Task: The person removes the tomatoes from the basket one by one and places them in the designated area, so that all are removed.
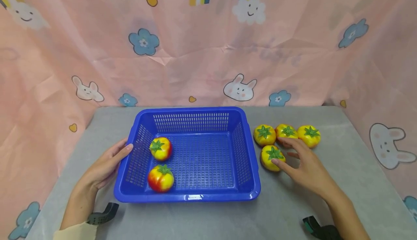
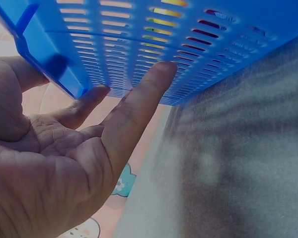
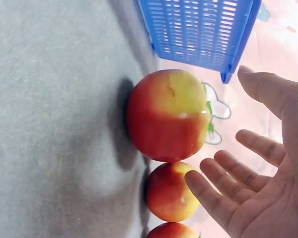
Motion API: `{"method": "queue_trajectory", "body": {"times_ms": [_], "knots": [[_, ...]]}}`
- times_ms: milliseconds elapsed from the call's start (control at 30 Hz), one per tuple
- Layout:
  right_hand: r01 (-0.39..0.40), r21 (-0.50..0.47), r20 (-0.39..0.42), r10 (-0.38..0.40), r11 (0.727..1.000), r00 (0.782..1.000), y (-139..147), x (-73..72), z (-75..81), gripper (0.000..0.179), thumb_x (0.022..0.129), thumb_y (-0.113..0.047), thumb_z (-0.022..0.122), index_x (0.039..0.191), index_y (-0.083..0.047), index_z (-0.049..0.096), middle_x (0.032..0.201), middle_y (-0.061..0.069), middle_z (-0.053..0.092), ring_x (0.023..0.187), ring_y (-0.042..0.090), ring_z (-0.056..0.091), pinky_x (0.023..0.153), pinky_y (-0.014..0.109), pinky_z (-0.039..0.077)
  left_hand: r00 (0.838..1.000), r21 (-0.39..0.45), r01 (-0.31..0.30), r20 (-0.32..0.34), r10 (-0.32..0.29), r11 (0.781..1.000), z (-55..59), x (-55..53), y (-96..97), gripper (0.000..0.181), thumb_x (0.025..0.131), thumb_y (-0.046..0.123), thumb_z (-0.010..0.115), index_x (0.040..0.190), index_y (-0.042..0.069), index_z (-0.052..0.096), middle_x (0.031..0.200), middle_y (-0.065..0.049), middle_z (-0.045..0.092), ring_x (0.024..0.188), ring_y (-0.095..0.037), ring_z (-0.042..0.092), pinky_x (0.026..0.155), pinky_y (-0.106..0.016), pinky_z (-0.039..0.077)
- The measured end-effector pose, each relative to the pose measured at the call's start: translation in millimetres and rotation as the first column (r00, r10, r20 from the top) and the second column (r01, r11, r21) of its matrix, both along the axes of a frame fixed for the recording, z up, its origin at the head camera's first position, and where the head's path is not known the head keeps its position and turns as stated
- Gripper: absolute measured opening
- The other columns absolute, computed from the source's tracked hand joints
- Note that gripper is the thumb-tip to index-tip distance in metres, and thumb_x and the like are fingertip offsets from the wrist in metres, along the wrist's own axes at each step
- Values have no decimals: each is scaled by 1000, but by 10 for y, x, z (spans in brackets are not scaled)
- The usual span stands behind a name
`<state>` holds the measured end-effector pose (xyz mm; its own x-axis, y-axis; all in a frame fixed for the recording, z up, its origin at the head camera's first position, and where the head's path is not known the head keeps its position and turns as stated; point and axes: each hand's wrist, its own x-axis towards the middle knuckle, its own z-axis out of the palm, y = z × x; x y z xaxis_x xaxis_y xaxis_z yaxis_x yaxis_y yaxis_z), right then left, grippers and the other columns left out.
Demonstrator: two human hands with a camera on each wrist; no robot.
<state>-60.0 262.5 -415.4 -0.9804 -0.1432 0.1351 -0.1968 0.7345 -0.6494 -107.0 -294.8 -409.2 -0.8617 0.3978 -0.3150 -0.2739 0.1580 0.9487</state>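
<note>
pink cloth [image 1: 182,75] backs the tabletop [image 1: 195,222]. left grip [image 1: 105,164] holds the basket [image 1: 224,197]; wide right grip [image 1: 306,167] should close evenly around the front fruit [image 1: 268,158].

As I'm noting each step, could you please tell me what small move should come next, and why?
I'd probably close the right hand around the front fruit beside the basket: the hand's spread fingers are near it without gripping, two fruits already lie inside, and the left hand touches the basket.
</note>
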Motion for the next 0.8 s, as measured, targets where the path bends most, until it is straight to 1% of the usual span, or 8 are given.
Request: {"method": "queue_trajectory", "body": {"times_ms": [333, 433, 467, 500, 567, 633, 700, 800], "knots": [[10, -17, -7, -10, 1000, 1000, -27, 22, 96, 62, 96, -22, 81, 148, -2, 54, 143, 21, 58, 129, 41, 59, 98, 59, 57, 1000, -24, -8, 0, 8, 1000, 29, 7, 29, 69, 116, 36, 40, 169, 4, 9, 132, 0, 65, 112, -17, 76, 93, -47, 65], [1, -35, -39, -3, 999, 999, -7, 38, 118, 60, 96, -20, 80, 148, -2, 55, 144, 20, 59, 127, 33, 61, 97, 32, 63, 1000, -13, -4, -1, 4, 1000, 18, -12, 65, 68, 116, 36, 40, 168, 3, 10, 132, 0, 65, 112, -18, 75, 93, -47, 66], [-2, -39, -50, 0, 999, 999, 6, 43, 135, 60, 96, -20, 80, 148, -3, 55, 144, 20, 59, 126, 32, 61, 97, 21, 61, 1000, -10, -6, -1, 6, 1000, 9, -20, 86, 68, 116, 36, 40, 168, 3, 11, 132, 0, 65, 112, -18, 75, 94, -46, 66], [-7, -47, -64, 4, 999, 998, 16, 48, 157, 60, 96, -19, 80, 148, -3, 55, 144, 19, 59, 126, 23, 61, 96, 11, 56, 1000, -6, -7, 0, 7, 1000, -1, -29, 106, 68, 116, 36, 40, 168, 4, 12, 132, -1, 65, 112, -18, 75, 94, -46, 66], [-15, -51, -83, 11, 999, 996, 20, 50, 211, 59, 96, -19, 80, 148, -5, 55, 145, 18, 60, 125, 14, 60, 94, -4, 43, 1000, 7, -5, -5, 5, 1000, -16, -36, 130, 68, 116, 36, 40, 168, 3, 12, 132, 0, 65, 112, -18, 75, 93, -45, 66], [-28, -59, -88, 23, 998, 996, -9, 49, 260, 59, 96, -18, 80, 148, -6, 55, 146, 16, 59, 124, 5, 57, 95, -5, 41, 1000, 9, -7, -6, 7, 1000, -21, -31, 128, 67, 116, 35, 40, 167, 3, 12, 132, 0, 65, 112, -17, 75, 93, -45, 66], [-44, -69, -84, 38, 997, 996, -64, 42, 294, 57, 97, -18, 79, 148, -8, 55, 147, 15, 59, 126, 8, 58, 96, -4, 42, 1000, 9, -7, -8, 8, 1000, -15, -16, 96, 66, 116, 34, 39, 167, 2, 12, 130, 2, 67, 111, -17, 76, 91, -45, 66], [-65, -75, -79, 59, 995, 995, -159, 17, 322, 55, 98, -19, 77, 148, -9, 55, 147, 14, 58, 129, 22, 60, 98, -3, 43, 1000, 3, -6, -11, 6, 1000, -1, 9, 38, 65, 116, 33, 39, 167, 2, 11, 129, 4, 68, 110, -17, 77, 90, -46, 67]]}}
